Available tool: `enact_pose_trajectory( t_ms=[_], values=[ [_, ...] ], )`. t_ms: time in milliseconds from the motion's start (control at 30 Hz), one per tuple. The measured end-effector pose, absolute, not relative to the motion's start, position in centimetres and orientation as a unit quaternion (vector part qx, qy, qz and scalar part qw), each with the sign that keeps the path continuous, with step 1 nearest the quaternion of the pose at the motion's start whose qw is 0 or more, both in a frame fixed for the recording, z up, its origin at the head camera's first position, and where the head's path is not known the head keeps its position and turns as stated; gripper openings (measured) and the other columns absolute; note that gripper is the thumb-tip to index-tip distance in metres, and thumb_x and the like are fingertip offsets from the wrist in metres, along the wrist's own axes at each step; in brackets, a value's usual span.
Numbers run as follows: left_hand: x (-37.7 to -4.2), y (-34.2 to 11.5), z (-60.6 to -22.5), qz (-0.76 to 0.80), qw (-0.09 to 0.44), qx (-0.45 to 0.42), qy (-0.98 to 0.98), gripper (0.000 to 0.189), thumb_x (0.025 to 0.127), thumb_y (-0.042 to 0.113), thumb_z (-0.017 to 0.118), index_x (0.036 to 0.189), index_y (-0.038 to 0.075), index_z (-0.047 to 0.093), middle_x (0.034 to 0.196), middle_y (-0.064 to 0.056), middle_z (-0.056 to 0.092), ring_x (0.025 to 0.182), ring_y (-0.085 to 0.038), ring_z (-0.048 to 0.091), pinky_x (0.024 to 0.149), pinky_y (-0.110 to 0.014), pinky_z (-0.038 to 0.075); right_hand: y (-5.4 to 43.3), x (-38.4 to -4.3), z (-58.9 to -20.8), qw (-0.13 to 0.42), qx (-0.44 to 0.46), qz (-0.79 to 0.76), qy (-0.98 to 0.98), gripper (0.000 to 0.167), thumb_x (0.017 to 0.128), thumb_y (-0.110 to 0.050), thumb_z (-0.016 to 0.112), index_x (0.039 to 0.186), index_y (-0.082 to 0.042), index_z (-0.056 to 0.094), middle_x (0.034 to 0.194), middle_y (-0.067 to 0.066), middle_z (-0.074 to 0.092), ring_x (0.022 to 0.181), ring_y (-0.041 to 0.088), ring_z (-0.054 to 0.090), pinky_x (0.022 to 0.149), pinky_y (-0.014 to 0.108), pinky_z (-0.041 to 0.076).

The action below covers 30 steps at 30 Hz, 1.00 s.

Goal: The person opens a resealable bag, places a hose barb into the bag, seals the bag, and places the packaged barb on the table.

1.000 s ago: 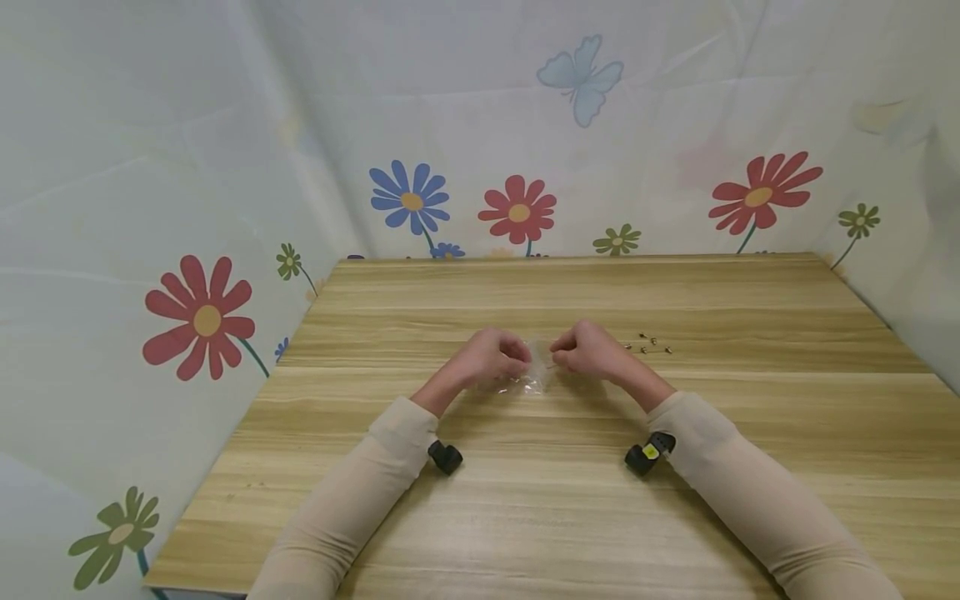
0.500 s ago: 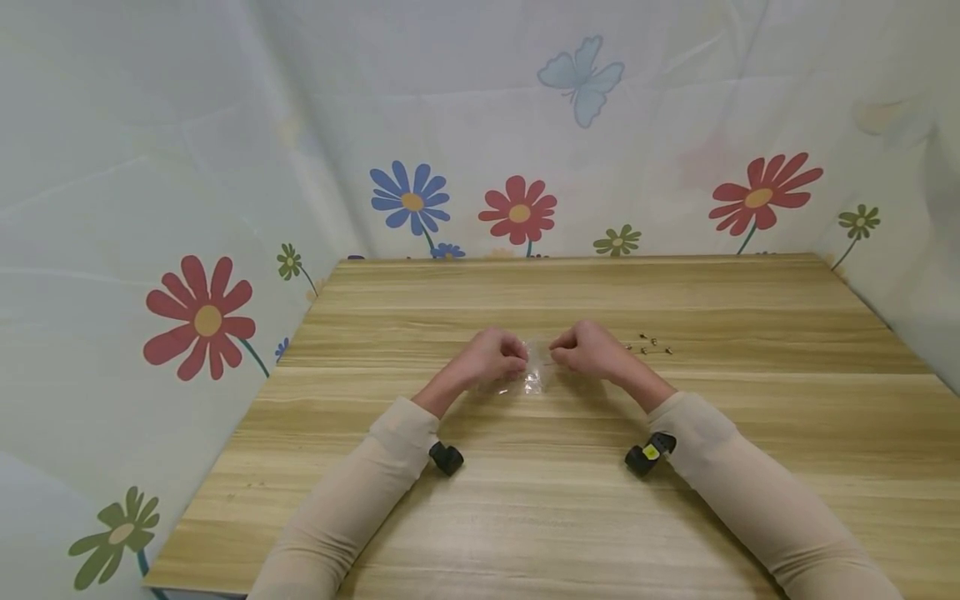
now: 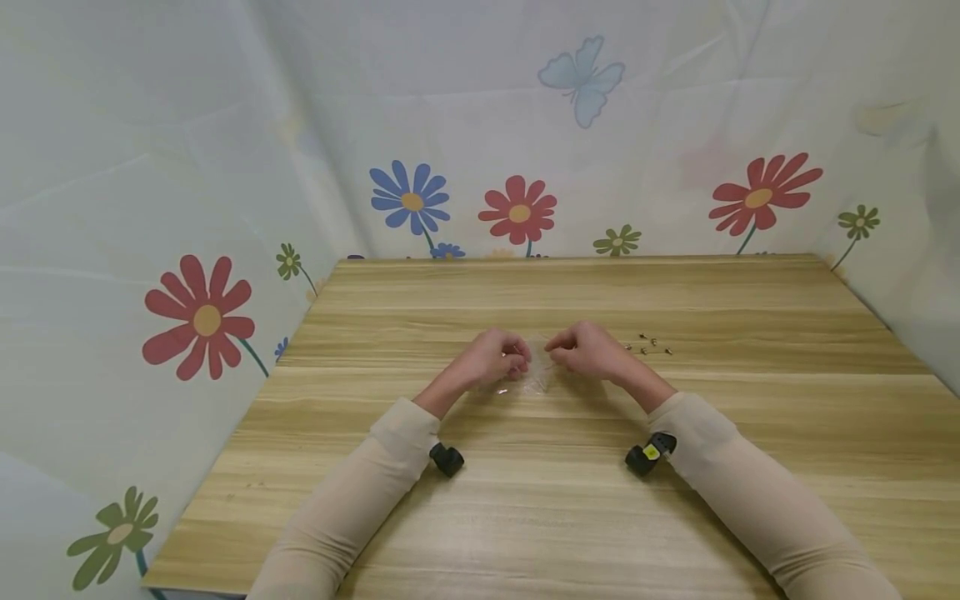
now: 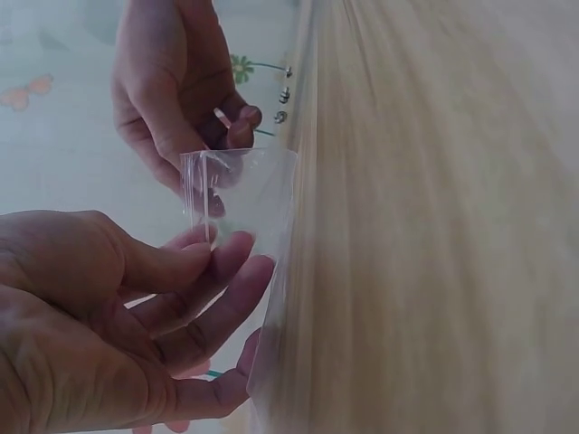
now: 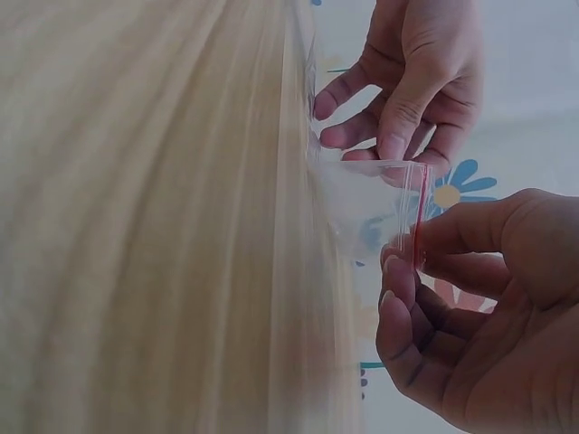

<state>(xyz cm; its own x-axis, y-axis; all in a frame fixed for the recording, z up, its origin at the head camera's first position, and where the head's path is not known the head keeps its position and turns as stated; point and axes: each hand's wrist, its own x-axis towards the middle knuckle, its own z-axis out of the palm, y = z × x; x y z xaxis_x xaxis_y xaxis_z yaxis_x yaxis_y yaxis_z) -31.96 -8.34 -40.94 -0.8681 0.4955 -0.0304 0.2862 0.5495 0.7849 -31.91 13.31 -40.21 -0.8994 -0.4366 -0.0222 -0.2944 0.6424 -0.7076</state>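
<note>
Your left hand (image 3: 491, 360) and your right hand (image 3: 588, 350) meet over the middle of the desk (image 3: 675, 467), and between them you hold a small clear plastic bag (image 3: 537, 372) just above the wood. In the left wrist view, your left thumb and fingers (image 4: 226, 262) pinch one edge of the bag (image 4: 240, 194), the other fingers loosely curled below it. In the right wrist view, your right thumb and forefinger (image 5: 425, 237) clamp the bag's (image 5: 366, 203) red strip at its mouth, while your left hand (image 5: 412, 77) grips the opposite edge from the far side. The bag hangs between the two hands, close to the desk surface; whether its lower end touches the wood cannot be told.

To the right of your right hand, a few small metal screws (image 3: 651, 344) lie scattered on the desk, apart from the bag. They also show beyond your right hand (image 4: 181, 86) in the left wrist view, at the desk's far edge (image 4: 284, 93). A floral cloth (image 3: 517, 204) hangs behind and beside the desk.
</note>
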Motion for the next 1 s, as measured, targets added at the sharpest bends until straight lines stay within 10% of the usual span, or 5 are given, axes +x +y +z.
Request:
enact_pose_trajectory(
  t_ms=[467,1000],
  values=[
    [-31.97,-8.17,-41.12,0.398,0.103,0.214,0.886,0.008,0.097,0.002,0.064,0.091,0.001,0.07,0.085,-0.006,0.069,0.074,-0.018,0.064,0.064,-0.022,0.048,14.06,-31.98,-39.9,0.091,-0.286,-0.324,0.897,0.022,0.089,0.003,0.062,0.107,0.005,0.075,0.102,0.014,0.073,0.097,0.023,0.065,0.081,0.037,0.053],
    [-31.93,-8.22,-41.03,0.388,0.104,0.203,0.893,0.007,0.094,0.006,0.069,0.089,0.001,0.072,0.082,-0.004,0.068,0.074,-0.015,0.063,0.066,-0.022,0.048,13.94,-31.92,-39.95,0.051,-0.277,-0.303,0.91,0.01,0.091,-0.007,0.072,0.095,-0.002,0.08,0.096,0.009,0.075,0.091,0.018,0.067,0.081,0.039,0.054]
  ],
)
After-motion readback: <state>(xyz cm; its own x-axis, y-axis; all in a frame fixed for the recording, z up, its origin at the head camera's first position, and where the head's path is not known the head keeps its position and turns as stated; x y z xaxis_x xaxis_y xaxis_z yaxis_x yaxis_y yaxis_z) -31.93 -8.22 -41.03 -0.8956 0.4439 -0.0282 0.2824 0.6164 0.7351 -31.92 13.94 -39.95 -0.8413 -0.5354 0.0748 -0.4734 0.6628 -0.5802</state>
